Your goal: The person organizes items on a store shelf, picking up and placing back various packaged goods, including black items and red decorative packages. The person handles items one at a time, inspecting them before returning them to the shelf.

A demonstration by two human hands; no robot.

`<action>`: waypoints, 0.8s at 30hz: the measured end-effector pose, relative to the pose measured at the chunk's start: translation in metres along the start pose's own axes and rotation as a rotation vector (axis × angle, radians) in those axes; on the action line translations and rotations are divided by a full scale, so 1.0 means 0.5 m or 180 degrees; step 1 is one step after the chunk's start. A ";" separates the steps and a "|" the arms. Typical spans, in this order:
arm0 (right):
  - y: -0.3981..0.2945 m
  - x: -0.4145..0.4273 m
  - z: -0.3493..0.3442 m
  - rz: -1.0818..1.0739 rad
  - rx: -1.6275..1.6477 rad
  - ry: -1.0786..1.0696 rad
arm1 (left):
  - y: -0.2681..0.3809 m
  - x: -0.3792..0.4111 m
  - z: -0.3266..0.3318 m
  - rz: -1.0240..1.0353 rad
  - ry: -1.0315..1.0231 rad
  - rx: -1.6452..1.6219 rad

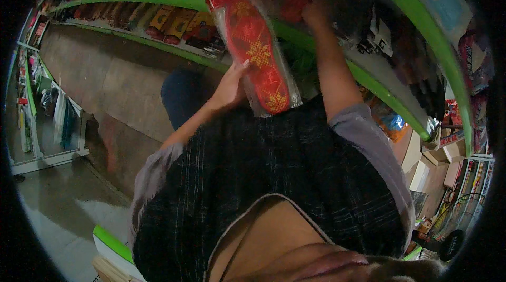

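Observation:
My left hand (233, 84) grips the left edge of a clear plastic packet holding a red insole (257, 52) with yellow flower-like patterns. A red band closes off the packet's upper end. The packet lies slantwise in front of my body, near a green shelf edge. My right arm reaches up to the shelf on the right, where my right hand (314, 9) is at dark red packaged goods (292, 3). Blur and shadow hide its fingers, so whether it holds anything cannot be told.
Curved green shelf edges (395, 98) run ahead and to the right. Yellow and red packages (162, 19) line a lower shelf at left. Cardboard boxes (450, 151) and a fan (454, 218) stand at right. A white-framed rack (83, 129) is at far left.

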State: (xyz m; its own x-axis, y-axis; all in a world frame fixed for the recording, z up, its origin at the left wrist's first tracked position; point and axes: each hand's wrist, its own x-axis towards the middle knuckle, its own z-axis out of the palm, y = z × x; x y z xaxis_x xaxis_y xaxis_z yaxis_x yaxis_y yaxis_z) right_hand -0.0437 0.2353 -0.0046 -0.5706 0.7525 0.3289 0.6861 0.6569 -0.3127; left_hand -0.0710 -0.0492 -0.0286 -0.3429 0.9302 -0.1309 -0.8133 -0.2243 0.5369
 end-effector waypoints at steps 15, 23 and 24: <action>-0.002 0.011 0.037 0.0126 0.0676 0.0157 | -0.009 0.005 -0.017 -0.0003 -0.0072 -0.0321; 0.007 0.016 0.033 -0.0155 0.0890 0.0271 | -0.011 0.017 -0.033 -0.0207 -0.0074 -0.0733; 0.030 0.032 0.055 -0.0270 0.0768 0.0323 | -0.009 0.018 -0.030 -0.0281 -0.0121 -0.0767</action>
State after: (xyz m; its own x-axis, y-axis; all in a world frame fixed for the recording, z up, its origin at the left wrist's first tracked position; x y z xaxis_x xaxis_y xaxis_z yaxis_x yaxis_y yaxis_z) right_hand -0.0549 0.2583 -0.0285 -0.5648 0.6938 0.4468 0.5036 0.7187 -0.4795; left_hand -0.0774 -0.0440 -0.0447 -0.2515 0.9584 -0.1347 -0.9293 -0.2002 0.3102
